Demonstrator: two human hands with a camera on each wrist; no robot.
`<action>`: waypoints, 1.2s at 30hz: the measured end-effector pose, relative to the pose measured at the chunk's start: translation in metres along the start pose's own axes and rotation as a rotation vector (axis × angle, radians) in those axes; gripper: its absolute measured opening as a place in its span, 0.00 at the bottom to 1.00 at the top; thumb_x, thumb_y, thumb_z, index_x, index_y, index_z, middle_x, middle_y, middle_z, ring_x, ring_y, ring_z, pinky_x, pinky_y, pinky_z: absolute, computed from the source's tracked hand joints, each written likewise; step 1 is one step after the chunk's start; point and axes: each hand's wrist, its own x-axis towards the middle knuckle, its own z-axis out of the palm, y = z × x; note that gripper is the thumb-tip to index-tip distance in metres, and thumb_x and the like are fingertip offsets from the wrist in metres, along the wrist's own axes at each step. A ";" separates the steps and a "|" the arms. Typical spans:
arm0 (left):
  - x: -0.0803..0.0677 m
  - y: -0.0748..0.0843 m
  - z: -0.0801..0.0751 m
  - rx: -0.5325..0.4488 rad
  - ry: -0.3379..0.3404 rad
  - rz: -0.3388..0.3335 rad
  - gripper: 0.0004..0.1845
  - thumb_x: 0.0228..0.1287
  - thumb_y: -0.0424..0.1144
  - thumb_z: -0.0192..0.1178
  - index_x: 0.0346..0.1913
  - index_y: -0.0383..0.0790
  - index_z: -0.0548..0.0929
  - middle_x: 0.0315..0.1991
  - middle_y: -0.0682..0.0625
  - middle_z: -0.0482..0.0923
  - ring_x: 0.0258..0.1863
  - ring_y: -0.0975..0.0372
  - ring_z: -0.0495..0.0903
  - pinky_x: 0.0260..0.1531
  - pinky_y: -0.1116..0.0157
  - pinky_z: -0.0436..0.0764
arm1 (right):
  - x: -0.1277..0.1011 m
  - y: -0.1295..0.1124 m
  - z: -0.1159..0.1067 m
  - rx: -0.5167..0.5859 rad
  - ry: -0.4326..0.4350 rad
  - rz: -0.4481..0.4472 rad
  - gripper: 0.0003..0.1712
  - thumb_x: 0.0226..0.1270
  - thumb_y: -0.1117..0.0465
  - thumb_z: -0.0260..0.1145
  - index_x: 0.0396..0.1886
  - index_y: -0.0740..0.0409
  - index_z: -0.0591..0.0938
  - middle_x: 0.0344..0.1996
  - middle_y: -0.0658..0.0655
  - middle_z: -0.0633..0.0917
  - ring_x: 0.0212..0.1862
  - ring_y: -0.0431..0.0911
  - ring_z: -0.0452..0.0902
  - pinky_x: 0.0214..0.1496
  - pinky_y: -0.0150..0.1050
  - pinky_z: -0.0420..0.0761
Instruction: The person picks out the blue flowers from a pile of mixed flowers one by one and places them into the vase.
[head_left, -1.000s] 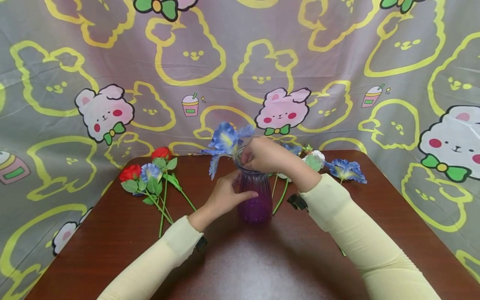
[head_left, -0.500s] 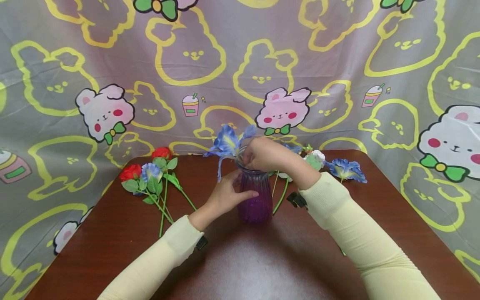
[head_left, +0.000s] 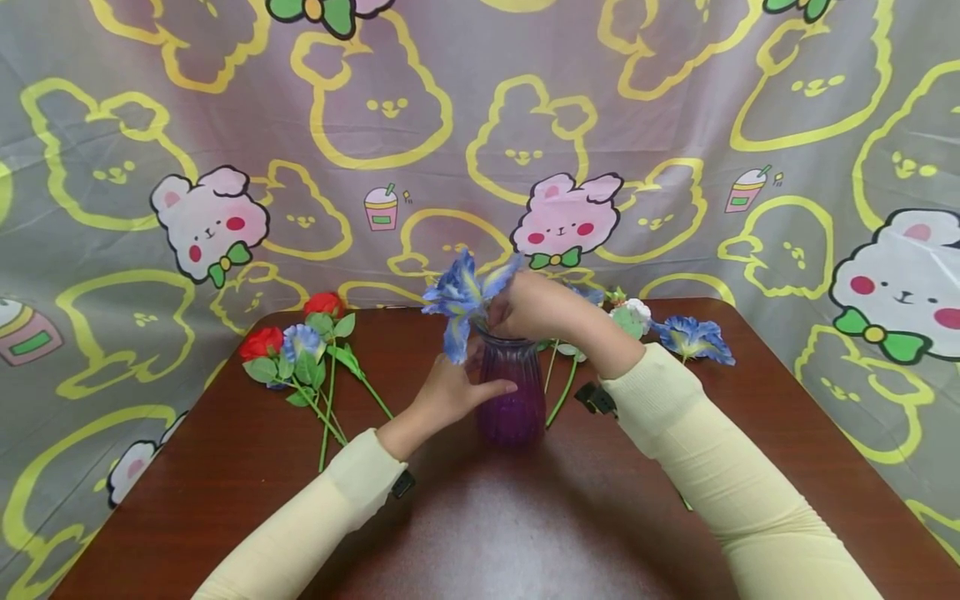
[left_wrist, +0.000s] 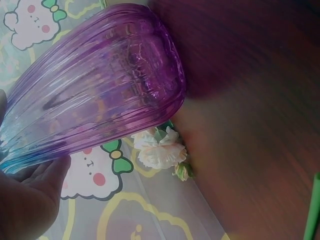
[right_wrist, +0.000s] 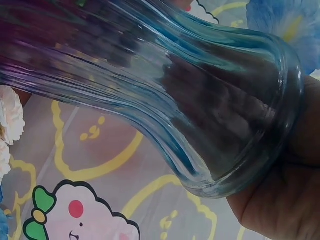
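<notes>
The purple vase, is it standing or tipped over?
Upright: in the head view, the vase has its base on the table and mouth on top.

You are facing a reddish-brown table [head_left: 202,483], and a grey cloth [head_left: 465,42] is hanging behind it and along both its sides. Yellow animal outlines [head_left: 525,150], bow-tied bunnies [head_left: 566,223] and drink cups [head_left: 381,212] are covering the cloth. Light is glinting on the table's near middle, where you are seeing, apparently, wood grain.
</notes>
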 end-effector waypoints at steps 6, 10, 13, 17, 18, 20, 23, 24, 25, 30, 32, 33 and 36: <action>-0.001 0.000 0.000 0.024 0.001 -0.011 0.40 0.48 0.42 0.78 0.63 0.39 0.69 0.47 0.47 0.81 0.39 0.61 0.72 0.39 0.61 0.77 | -0.002 0.000 -0.005 0.091 0.017 0.071 0.07 0.53 0.72 0.66 0.24 0.56 0.85 0.23 0.49 0.83 0.28 0.42 0.76 0.33 0.37 0.76; -0.001 0.000 0.000 0.025 0.004 -0.016 0.41 0.48 0.42 0.78 0.64 0.40 0.68 0.44 0.47 0.81 0.38 0.60 0.72 0.39 0.61 0.75 | -0.005 0.000 -0.011 0.117 0.003 0.118 0.06 0.55 0.69 0.67 0.32 0.58 0.88 0.27 0.51 0.86 0.28 0.42 0.77 0.33 0.37 0.78; -0.001 0.000 0.000 0.031 0.004 -0.018 0.43 0.48 0.42 0.78 0.66 0.39 0.66 0.49 0.44 0.81 0.44 0.59 0.76 0.45 0.58 0.78 | -0.009 0.001 -0.016 0.143 0.015 0.135 0.06 0.58 0.67 0.68 0.34 0.60 0.89 0.28 0.51 0.87 0.28 0.41 0.78 0.33 0.37 0.79; -0.002 0.001 0.000 0.040 -0.003 -0.025 0.46 0.48 0.43 0.78 0.68 0.39 0.64 0.63 0.41 0.73 0.58 0.55 0.74 0.56 0.54 0.75 | -0.017 0.005 -0.022 0.169 0.067 0.131 0.06 0.61 0.65 0.69 0.36 0.61 0.88 0.31 0.52 0.87 0.34 0.43 0.83 0.37 0.40 0.82; -0.002 0.001 0.000 0.039 -0.005 -0.028 0.46 0.48 0.43 0.78 0.69 0.39 0.64 0.63 0.41 0.73 0.59 0.54 0.74 0.57 0.53 0.74 | -0.020 0.005 -0.023 0.172 0.081 0.126 0.05 0.61 0.65 0.69 0.36 0.61 0.88 0.31 0.52 0.87 0.34 0.44 0.83 0.37 0.41 0.82; -0.002 0.001 0.000 0.037 -0.008 -0.034 0.46 0.48 0.43 0.77 0.69 0.39 0.63 0.64 0.41 0.71 0.61 0.54 0.72 0.58 0.53 0.73 | -0.025 0.008 -0.026 0.171 0.117 0.117 0.05 0.62 0.64 0.69 0.36 0.60 0.88 0.31 0.52 0.87 0.34 0.45 0.82 0.38 0.42 0.81; -0.002 0.000 0.000 0.025 -0.005 -0.036 0.46 0.49 0.42 0.77 0.70 0.39 0.64 0.64 0.41 0.72 0.62 0.54 0.71 0.59 0.53 0.73 | -0.034 0.011 -0.028 0.209 0.183 0.132 0.06 0.63 0.63 0.70 0.38 0.60 0.88 0.32 0.53 0.87 0.35 0.47 0.83 0.38 0.43 0.81; -0.002 0.000 0.000 0.025 -0.002 -0.034 0.46 0.49 0.42 0.77 0.69 0.39 0.64 0.64 0.40 0.72 0.62 0.53 0.71 0.59 0.53 0.73 | -0.037 0.012 -0.028 0.235 0.209 0.149 0.06 0.63 0.63 0.70 0.38 0.60 0.88 0.32 0.53 0.87 0.35 0.48 0.83 0.38 0.43 0.81; -0.001 0.000 0.001 0.024 -0.002 -0.034 0.46 0.49 0.42 0.77 0.69 0.39 0.64 0.64 0.41 0.72 0.63 0.54 0.71 0.59 0.54 0.72 | -0.041 0.013 -0.028 0.262 0.241 0.164 0.07 0.63 0.62 0.70 0.39 0.60 0.88 0.33 0.53 0.88 0.36 0.48 0.84 0.38 0.43 0.82; -0.001 -0.001 0.001 0.025 0.005 -0.033 0.44 0.48 0.43 0.78 0.68 0.40 0.68 0.62 0.41 0.73 0.62 0.54 0.72 0.58 0.55 0.73 | -0.056 0.021 -0.023 0.336 0.414 0.227 0.11 0.63 0.55 0.71 0.40 0.57 0.88 0.34 0.53 0.87 0.39 0.48 0.84 0.41 0.45 0.81; -0.001 -0.001 0.001 0.026 0.004 -0.040 0.44 0.48 0.43 0.78 0.68 0.41 0.68 0.63 0.42 0.73 0.62 0.54 0.72 0.58 0.56 0.74 | -0.061 0.025 -0.019 0.333 0.460 0.232 0.16 0.63 0.50 0.70 0.41 0.56 0.87 0.35 0.53 0.87 0.40 0.46 0.84 0.42 0.46 0.80; -0.001 -0.001 0.001 0.026 0.003 -0.043 0.44 0.48 0.43 0.78 0.68 0.41 0.68 0.63 0.42 0.73 0.62 0.54 0.72 0.58 0.56 0.74 | -0.063 0.028 -0.017 0.338 0.472 0.229 0.18 0.63 0.48 0.70 0.42 0.56 0.87 0.36 0.54 0.87 0.41 0.46 0.83 0.43 0.46 0.80; -0.002 -0.002 0.002 0.023 0.003 -0.049 0.43 0.48 0.44 0.77 0.68 0.41 0.68 0.63 0.42 0.73 0.63 0.54 0.71 0.58 0.56 0.73 | -0.067 0.035 -0.009 0.362 0.478 0.217 0.23 0.64 0.43 0.68 0.47 0.57 0.85 0.40 0.54 0.87 0.42 0.46 0.83 0.45 0.46 0.80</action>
